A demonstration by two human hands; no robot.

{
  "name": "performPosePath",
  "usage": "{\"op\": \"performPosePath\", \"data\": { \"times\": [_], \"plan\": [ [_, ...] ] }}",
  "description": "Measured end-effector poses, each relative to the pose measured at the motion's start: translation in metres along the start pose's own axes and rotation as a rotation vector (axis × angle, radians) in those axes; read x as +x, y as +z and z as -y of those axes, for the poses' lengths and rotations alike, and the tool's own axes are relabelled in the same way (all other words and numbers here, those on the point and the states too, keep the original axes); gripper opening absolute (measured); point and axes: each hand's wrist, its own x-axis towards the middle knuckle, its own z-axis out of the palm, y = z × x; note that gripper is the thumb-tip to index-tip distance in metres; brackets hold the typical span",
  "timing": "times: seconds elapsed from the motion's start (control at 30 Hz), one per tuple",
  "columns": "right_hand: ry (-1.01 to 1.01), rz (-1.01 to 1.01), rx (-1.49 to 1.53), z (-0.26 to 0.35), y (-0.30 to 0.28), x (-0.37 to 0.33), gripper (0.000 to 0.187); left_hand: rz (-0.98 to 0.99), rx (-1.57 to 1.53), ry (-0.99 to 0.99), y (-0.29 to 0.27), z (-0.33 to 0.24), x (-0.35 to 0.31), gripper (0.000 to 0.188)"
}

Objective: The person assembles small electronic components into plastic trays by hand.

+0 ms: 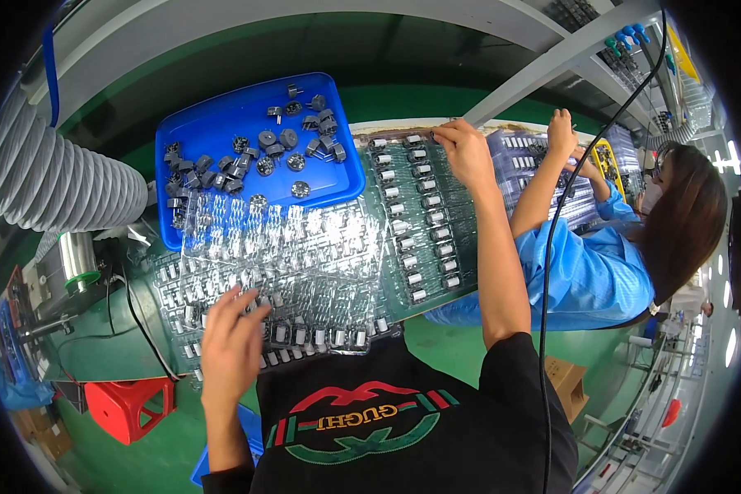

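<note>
My right hand (467,156) reaches to the far side of the bench, its thumb and fingertips pinched together. Whatever it pinches is too small or hidden to tell. Just beside it, on the green bench, lies a clear plastic blister tray (410,222) with rows of small white-and-dark cylindrical parts. My left hand (232,342) is near the front edge, fingers apart, over a stack of clear blister trays (280,255); contact is unclear. Similar small parts (300,337) sit in the pockets along the stack's near side.
Behind the stack stands a blue bin (251,115) holding several loose dark grey round parts with pins. A grey flexible duct (66,169) hangs at left. A co-worker in blue (568,272) works at right over more trays. A black cable (552,247) hangs across the right side.
</note>
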Motion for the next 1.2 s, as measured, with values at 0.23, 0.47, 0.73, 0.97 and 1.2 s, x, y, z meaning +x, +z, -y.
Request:
{"op": "performPosePath", "data": {
  "times": [0.23,0.47,0.73,0.97,1.2],
  "plan": [
    [0.026,-0.057,0.045,-0.007,0.01,-0.004,0.016,-0.102,0.126,-0.099,-0.007,0.026,-0.005,0.025],
    [-0.064,-0.246,0.042,-0.008,0.028,-0.017,0.013,-0.108,0.109,-0.086,0.009,0.034,-0.007,0.027],
    [0.001,-0.196,0.126,0.003,0.027,-0.021,0.017,-0.102,0.106,-0.094,0.008,0.033,-0.012,0.027],
    [-0.067,-0.213,0.0,0.021,-0.004,-0.028,0.027,-0.12,0.134,-0.063,-0.007,0.028,-0.008,0.025],
    [-0.267,0.417,0.425,0.167,-0.037,-0.103,0.01,-0.101,0.096,-0.031,-0.012,0.02,-0.011,0.029]
  ]
}}
